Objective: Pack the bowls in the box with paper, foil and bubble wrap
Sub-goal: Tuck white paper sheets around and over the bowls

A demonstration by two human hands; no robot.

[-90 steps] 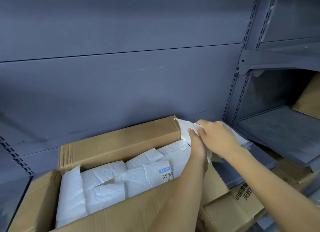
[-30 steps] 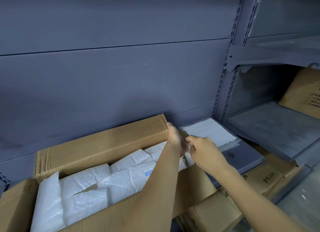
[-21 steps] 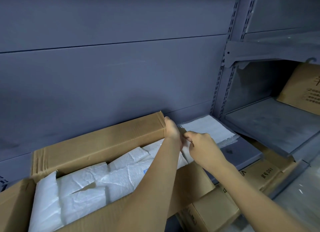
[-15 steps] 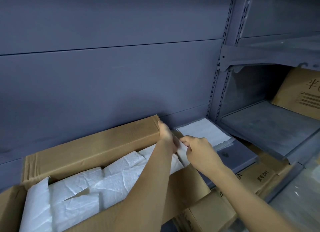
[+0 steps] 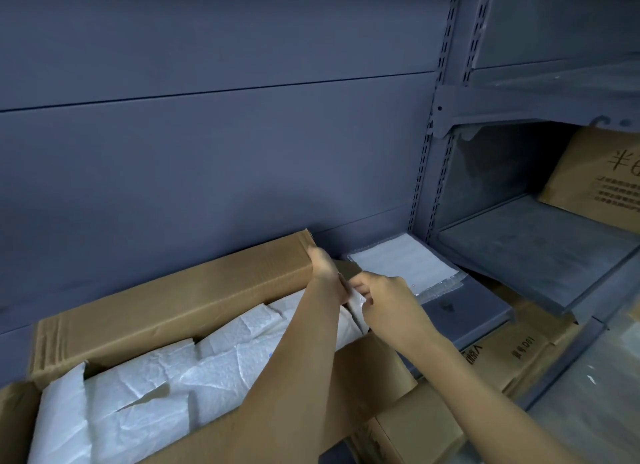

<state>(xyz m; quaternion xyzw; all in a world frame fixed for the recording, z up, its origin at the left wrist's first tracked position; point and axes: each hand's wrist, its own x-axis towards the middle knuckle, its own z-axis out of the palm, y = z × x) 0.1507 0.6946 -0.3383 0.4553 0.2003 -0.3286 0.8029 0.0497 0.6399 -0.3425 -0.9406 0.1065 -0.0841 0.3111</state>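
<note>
You have 1 view, from the camera on your head. It looks forward and down over your forearms, close to the open box (image 5: 166, 301), which fills the frame from 6 to 9 o'clock. Your left hand (image 5: 325, 269) and right hand (image 5: 388, 301) meet just below centre, towards 5 o'clock, gripping a white sheet (image 5: 356, 306) between them. The grey back panel (image 5: 207, 152) spans 10 to 1 o'clock. The shelf (image 5: 533, 252) sits at 3 o'clock.
</note>
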